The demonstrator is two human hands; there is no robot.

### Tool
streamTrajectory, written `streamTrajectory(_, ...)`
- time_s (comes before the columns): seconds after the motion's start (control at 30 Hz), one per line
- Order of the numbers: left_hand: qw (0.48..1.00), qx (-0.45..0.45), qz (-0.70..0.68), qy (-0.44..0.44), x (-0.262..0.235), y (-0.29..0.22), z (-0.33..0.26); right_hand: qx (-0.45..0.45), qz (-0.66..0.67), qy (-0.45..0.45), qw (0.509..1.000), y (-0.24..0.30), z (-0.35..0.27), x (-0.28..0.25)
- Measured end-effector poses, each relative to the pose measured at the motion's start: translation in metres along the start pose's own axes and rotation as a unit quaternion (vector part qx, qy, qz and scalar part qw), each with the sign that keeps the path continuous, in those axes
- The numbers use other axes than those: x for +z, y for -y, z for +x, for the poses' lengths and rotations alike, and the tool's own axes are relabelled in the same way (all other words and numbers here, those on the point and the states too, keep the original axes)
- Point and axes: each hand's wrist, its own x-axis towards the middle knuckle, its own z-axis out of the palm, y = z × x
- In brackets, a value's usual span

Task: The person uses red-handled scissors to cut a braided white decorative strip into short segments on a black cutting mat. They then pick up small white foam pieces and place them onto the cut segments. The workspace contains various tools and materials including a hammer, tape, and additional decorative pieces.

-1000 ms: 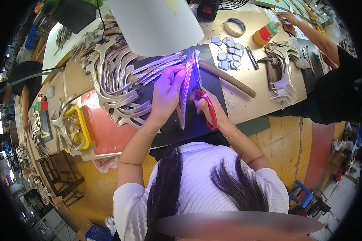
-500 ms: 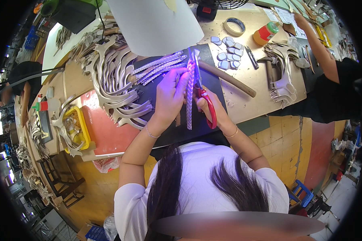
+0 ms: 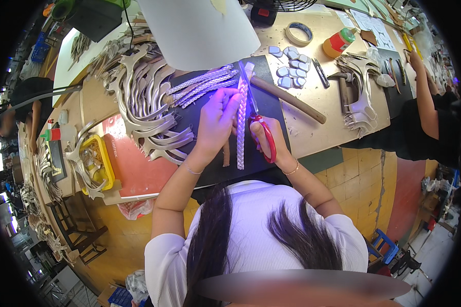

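A dark mat (image 3: 271, 110) covers the workbench (image 3: 312, 130). On it a pale braided strip (image 3: 241, 130) runs lengthwise straight away from the person, between both hands. The left hand (image 3: 216, 123) pinches its far end; the right hand (image 3: 265, 137), equally near, grips red-handled scissors (image 3: 258, 123) alongside it. Far right stands an orange bottle (image 3: 339, 42) with a green cap.
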Motion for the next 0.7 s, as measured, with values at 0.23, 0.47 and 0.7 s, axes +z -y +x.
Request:
streamTrajectory(0.23,1.000,0.012,-0.025,0.002,-0.005,0.006,0.001,-0.097,0.086,0.037,0.991,-0.019,0.012,0.011)
streamTrajectory(0.47,0.999,0.006,-0.034,-0.003,-0.004,0.005,-0.001,-0.091,0.058,0.051,0.993,-0.021,0.007,0.006)
streamTrajectory(0.7,1.000,0.011,-0.016,0.002,-0.005,0.005,-0.002,-0.064,0.167,0.085,0.980,-0.010,0.002,0.006)
